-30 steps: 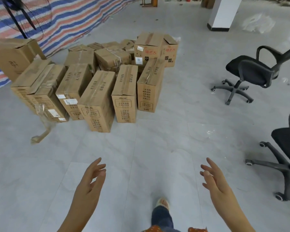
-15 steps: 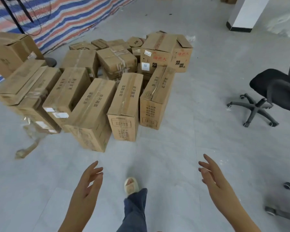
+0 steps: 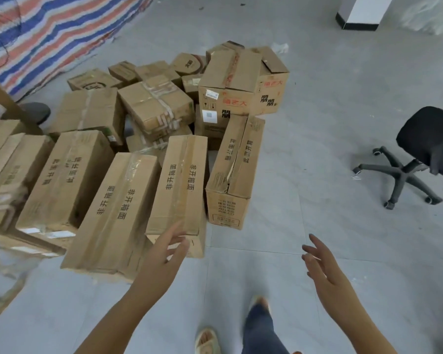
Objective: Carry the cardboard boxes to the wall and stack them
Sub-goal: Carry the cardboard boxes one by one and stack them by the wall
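- Floor is big pale grey tiles with thin grout lines, kinda dusty looking, and it takes up most of the shot.
- Cardboard boxes are all dumped on the floor in a loose cluster, left of centre. Front row is long narrow ones lying side by side, with black printed characters on top.
- Behind those sits a pile of smaller taped-up boxes, plus a bigger box with red print resting on top of others at the back right of the pile.
- Left hand is open, fingers spread, its fingertips over the near end of one long box. Can't tell if it's actually touching.
- Right hand is open too, fingers relaxed, over bare tile and well apart from the boxes. Neither is holding anything.
- Striped tarp in red, white and blue covers the top left corner.
- Black office chair on a five-wheel base stands off to the right, clear of the pile.
- White pillar with a black base at the top right, and some crumpled clear plastic just beside it.
- Scraps of clear tape or wrap lie on the floor bottom left.
- Person's feet in light slippers show at the bottom edge.
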